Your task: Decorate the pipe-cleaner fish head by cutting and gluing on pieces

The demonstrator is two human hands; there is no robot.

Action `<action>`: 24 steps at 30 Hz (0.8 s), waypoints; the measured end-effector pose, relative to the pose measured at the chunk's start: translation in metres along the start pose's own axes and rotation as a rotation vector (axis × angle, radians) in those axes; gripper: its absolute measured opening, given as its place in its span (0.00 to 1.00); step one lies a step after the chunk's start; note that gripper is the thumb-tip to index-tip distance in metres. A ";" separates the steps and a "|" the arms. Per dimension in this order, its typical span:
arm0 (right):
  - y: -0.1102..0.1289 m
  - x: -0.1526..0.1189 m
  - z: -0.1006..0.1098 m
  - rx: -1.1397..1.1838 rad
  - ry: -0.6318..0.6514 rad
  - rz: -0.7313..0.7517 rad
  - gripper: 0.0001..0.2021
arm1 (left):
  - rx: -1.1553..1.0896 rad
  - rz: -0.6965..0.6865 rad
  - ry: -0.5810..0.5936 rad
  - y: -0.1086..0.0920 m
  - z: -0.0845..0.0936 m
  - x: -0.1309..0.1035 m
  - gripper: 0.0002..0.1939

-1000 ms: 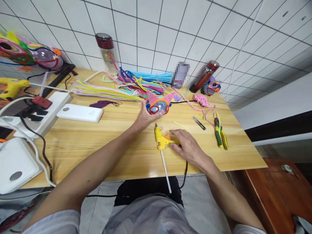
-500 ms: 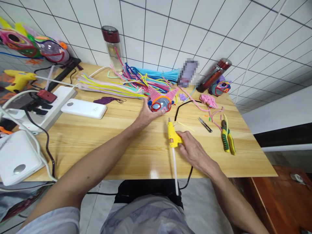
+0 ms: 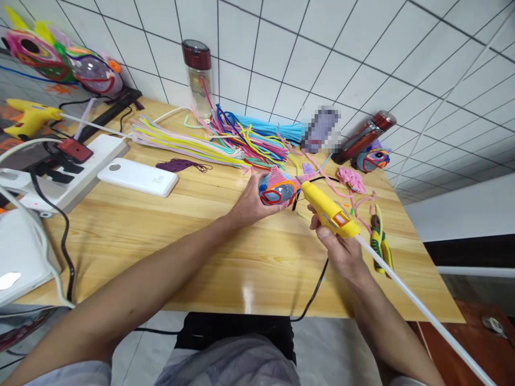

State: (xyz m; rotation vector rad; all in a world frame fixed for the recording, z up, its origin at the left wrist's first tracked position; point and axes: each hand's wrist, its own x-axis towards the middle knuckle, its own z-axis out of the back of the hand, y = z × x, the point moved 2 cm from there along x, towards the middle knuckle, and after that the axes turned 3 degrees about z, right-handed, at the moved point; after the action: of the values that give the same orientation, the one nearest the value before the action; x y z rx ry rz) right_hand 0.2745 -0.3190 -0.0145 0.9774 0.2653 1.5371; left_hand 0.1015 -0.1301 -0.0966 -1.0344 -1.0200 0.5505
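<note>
In my left hand [image 3: 251, 202] is a clear round ornament [image 3: 285, 193] trimmed with pink, red, orange and blue pipe cleaners, with pointed pink ears. The fingers wrap its left side and underside. My right hand [image 3: 340, 246] is closed round a yellow hot glue gun [image 3: 332, 212], raised off the table. A long white glue stick [image 3: 418, 303] sticks out of its back end. The gun's nozzle is at the ornament's right side; whether it touches I cannot tell. Behind the ornament lie bundles of coloured pipe cleaners [image 3: 189, 142].
On the left are a white power strip [image 3: 94, 161], a power bank [image 3: 139, 177] and another yellow glue gun [image 3: 30, 118]. At the back stand a clear bottle [image 3: 199, 80] and a tilted red flask [image 3: 366, 136]. Pliers [image 3: 378, 244] and a pink coil [image 3: 351, 179] lie right.
My right hand has lifted the glue gun and swung its nozzle up to the ornament's right side. My left hand has turned the ornament, and the view has shifted slightly.
</note>
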 end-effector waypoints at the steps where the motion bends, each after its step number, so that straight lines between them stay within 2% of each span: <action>1: -0.003 0.002 0.000 0.018 0.015 0.003 0.18 | 0.027 -0.029 -0.004 -0.001 0.000 -0.001 0.48; 5: -0.006 0.003 -0.002 0.036 0.041 0.009 0.16 | 0.173 -0.180 -0.052 -0.005 0.000 -0.003 0.47; 8: 0.005 0.003 -0.002 -0.037 0.059 0.071 0.10 | 0.266 -0.250 -0.104 -0.006 -0.003 -0.003 0.48; 11: 0.020 0.004 -0.002 -0.135 0.096 0.133 0.03 | 0.333 -0.269 -0.139 -0.005 -0.005 -0.003 0.48; 14: 0.029 0.005 -0.002 -0.196 0.136 0.153 0.03 | 0.395 -0.309 -0.166 -0.003 -0.005 -0.004 0.48; 24: 0.025 0.004 -0.006 -0.251 0.157 0.193 0.05 | 0.466 -0.290 -0.103 -0.006 -0.008 -0.007 0.46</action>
State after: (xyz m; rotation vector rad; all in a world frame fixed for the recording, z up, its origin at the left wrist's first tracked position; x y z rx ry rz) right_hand 0.2527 -0.3195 0.0002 0.7010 0.0857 1.7783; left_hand 0.1049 -0.1412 -0.0955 -0.4416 -1.0453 0.5703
